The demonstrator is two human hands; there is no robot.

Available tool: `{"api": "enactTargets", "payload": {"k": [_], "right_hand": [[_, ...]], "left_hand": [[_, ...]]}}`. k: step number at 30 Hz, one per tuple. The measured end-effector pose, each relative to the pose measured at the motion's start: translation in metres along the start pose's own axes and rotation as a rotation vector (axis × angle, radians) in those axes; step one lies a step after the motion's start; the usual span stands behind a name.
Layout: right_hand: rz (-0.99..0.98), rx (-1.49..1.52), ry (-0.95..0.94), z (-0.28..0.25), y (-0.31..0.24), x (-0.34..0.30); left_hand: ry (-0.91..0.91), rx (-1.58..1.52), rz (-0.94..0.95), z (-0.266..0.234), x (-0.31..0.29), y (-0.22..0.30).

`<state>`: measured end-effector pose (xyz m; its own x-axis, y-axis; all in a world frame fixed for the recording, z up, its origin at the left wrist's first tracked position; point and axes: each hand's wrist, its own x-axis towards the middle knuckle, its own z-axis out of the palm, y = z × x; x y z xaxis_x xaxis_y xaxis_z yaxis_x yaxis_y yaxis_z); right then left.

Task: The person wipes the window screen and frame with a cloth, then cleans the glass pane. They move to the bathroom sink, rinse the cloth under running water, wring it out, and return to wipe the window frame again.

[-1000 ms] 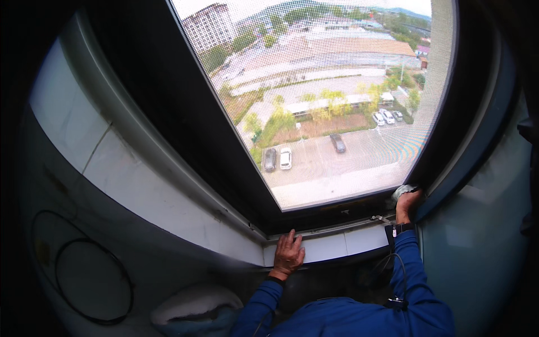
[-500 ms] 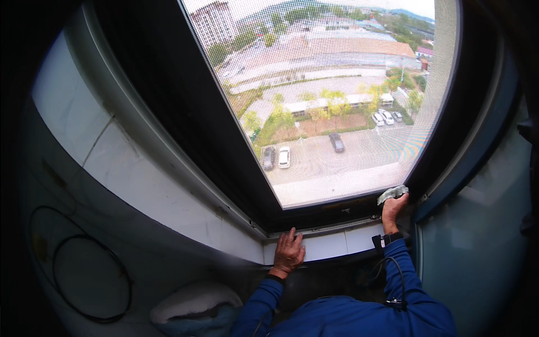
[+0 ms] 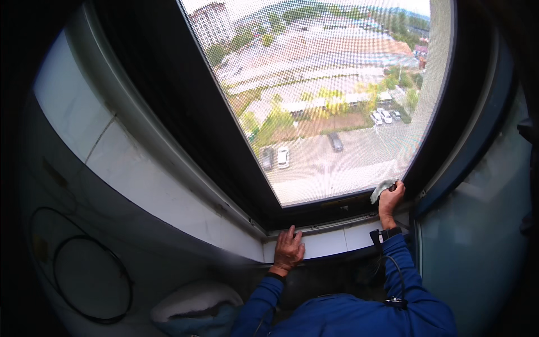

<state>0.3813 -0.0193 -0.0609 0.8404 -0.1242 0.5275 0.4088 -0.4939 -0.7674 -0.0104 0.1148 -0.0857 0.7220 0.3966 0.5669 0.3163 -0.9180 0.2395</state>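
Note:
My right hand (image 3: 392,197) is closed on a pale, crumpled cloth (image 3: 383,190) at the lower right corner of the screened window (image 3: 337,168). The cloth lies against the bottom edge of the mesh and the dark window frame (image 3: 314,212). Further left, my left hand (image 3: 288,250) rests on the white tiled sill (image 3: 328,244), its fingers stretched toward the frame and holding nothing. A dark band with a small device circles my right wrist, and a thin cable runs along that blue sleeve.
A white tiled ledge (image 3: 140,163) curves along the left. Below it hangs a coiled black cable (image 3: 92,279). A grey and blue bundle (image 3: 196,309) sits near my left elbow. On the right stands a bluish-green glass panel (image 3: 477,241). Parked cars show far below outside.
My right hand and the cloth have moved slightly up and to the left along the window's lower right corner. My left hand has stayed in place.

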Motion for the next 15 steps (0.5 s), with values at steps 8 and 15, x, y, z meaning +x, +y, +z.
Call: {"api": "enactTargets", "payload": {"k": [8, 15], "right_hand": [[-0.125, -0.085, -0.121, -0.029, -0.019, -0.017], [-0.096, 0.081, -0.395, -0.017, -0.032, -0.051]], "left_hand": [[0.001, -0.01, -0.013, -0.003, 0.001, 0.001], [0.004, -0.002, 0.004, -0.002, 0.001, 0.001]]}}
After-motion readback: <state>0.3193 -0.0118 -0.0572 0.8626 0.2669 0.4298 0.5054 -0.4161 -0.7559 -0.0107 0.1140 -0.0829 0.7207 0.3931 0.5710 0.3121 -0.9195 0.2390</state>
